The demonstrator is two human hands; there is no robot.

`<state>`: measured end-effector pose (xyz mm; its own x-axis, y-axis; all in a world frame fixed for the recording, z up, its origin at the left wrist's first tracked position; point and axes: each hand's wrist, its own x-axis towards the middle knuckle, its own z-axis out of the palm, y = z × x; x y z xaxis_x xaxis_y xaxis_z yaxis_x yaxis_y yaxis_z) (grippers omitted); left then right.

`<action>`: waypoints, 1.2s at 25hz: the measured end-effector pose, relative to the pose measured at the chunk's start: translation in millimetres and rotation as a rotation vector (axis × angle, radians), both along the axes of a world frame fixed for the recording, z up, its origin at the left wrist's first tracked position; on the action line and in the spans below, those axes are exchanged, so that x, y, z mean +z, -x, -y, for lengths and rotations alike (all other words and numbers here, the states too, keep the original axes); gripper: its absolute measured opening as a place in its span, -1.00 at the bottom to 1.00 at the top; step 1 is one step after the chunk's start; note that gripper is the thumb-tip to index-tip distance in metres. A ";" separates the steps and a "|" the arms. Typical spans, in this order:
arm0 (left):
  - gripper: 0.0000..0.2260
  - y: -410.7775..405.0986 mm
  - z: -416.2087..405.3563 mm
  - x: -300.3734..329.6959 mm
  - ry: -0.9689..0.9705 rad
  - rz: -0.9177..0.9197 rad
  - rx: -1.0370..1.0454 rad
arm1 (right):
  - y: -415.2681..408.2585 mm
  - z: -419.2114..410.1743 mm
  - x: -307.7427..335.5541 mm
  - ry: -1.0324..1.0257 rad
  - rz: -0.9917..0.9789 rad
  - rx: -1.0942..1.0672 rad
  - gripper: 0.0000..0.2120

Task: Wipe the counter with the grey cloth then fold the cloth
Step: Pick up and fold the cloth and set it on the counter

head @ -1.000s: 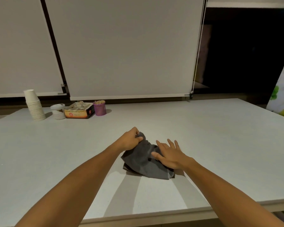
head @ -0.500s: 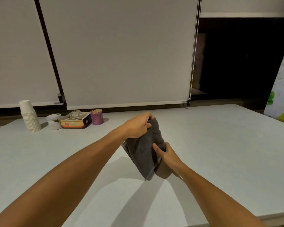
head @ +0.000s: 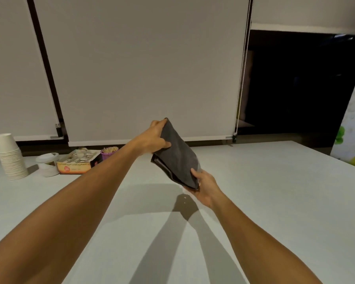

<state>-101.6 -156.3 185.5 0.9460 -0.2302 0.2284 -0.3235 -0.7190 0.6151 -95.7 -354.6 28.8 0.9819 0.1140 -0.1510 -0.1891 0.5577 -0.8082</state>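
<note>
— White counter point(head: 264, 201) under drawn blinds point(head: 143, 68), mostly bare. Where's the cloth point(head: 176, 158)?

— Off the surface now. A second ago it lay bunched on the counter under both palms; half a second ago it was coming up, and now it hangs in the air above the counter, already doubled into a neat slab.

— Who has it?

— Both. The left hand point(head: 154, 138) pinches the top edge, fingers clamped on the fabric; the right hand point(head: 203, 186) grips the bottom corner, thumb over it.

— So wiping's over?

— I'd judge so. Lifting it folded suggests the last fold or a straightening, then setting it down.

— Any writing?

— The box point(head: 76, 162) by the cups point(head: 9, 156) has a red round logo and a line of print, too small to read. Nothing else legible.
</note>
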 end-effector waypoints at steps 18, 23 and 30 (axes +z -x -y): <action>-0.14 -177.1 -30.5 -144.5 0.300 -0.433 0.092 | -197.2 -6.0 -28.5 0.967 -0.116 -0.205 -0.66; -0.23 -217.4 -22.2 -139.5 0.245 -0.321 0.154 | -240.4 -9.9 -29.3 0.953 -0.072 -0.265 -0.64; -0.57 -227.4 -29.5 -161.3 -0.039 -0.365 0.249 | -246.5 3.2 -33.5 1.528 -0.081 -0.113 -0.70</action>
<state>125.8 -126.9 24.3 0.9907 0.0134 -0.1356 0.0964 -0.7725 0.6277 150.8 -357.7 -4.7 0.9581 -0.2672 -0.1031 -0.2747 -0.7558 -0.5944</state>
